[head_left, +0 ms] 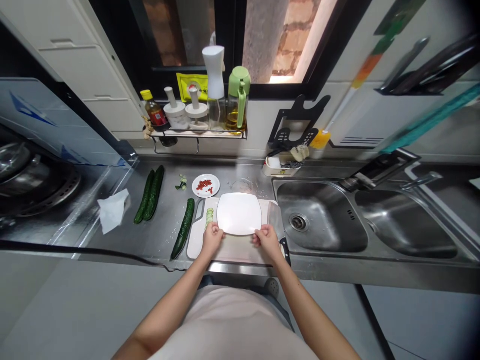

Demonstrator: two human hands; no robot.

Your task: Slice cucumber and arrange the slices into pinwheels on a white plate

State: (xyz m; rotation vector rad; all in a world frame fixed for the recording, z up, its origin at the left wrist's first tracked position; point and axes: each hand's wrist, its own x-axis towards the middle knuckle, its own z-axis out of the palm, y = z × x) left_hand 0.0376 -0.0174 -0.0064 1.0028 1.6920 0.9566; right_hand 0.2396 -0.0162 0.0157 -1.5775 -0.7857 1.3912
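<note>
A white, rounded-square plate [239,214] is held over the cutting board [240,252]. My left hand [213,237] grips its near left corner, and my right hand [265,237] pinches the near right corner. Pale green cucumber slices [209,217] lie in a short row on the board, just left of the plate. At the board's right edge is a kitchen knife [285,251], its black handle pointing toward me; the blade is partly hidden by my right hand. A whole cucumber [183,229] rests on the counter left of the board.
Two more cucumbers [150,195] and a white paper towel [114,211] lie farther left. Behind the board sits a small plate [195,189] of chopped red pieces, beside green scraps [182,182]. A double sink [322,220] is to the right. Above, a rack [198,134] holds seasoning bottles.
</note>
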